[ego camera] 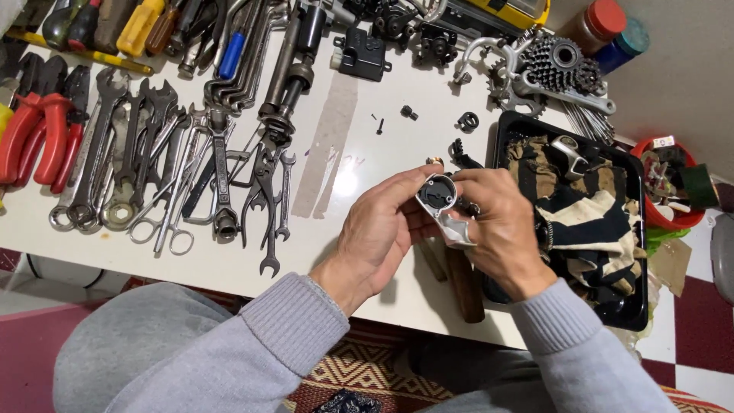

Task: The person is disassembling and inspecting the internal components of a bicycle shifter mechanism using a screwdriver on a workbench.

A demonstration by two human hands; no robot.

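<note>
Grey sleeves (pixel 229 352) sat closest to the lens, both arms coming up from 6 o'clock to meet over the white table (pixel 367 138). Between the hands was a small silver shifter housing (pixel 440 200) with a round, dark open face, sitting pretty much dead center of the view. Left hand (pixel 378 233) was wrapped around it from the 9 o'clock side, thumb and fingers pinching the round end. Right hand (pixel 501 229) gripped it from 3 o'clock, fingers curled over the lower silver part.

Just under the hands, toward 6, a couple of brown wooden handles (pixel 462 283) poked out on the table. At 3 o'clock, right beside the right hand, sat a black tray (pixel 634 306) stuffed with a black-and-tan rag (pixel 589 222). Up at 12, a few loose black screws and small parts (pixel 409 113) lay scattered. Around 1 o'clock there was a cassette cog cluster (pixel 562 65). Over at 9 to 10 o'clock, a big spread of wrenches (pixel 153 160), with red-handled pliers (pixel 38 134) at the far edge. A red tub (pixel 692 218) sat past the tray.
</note>
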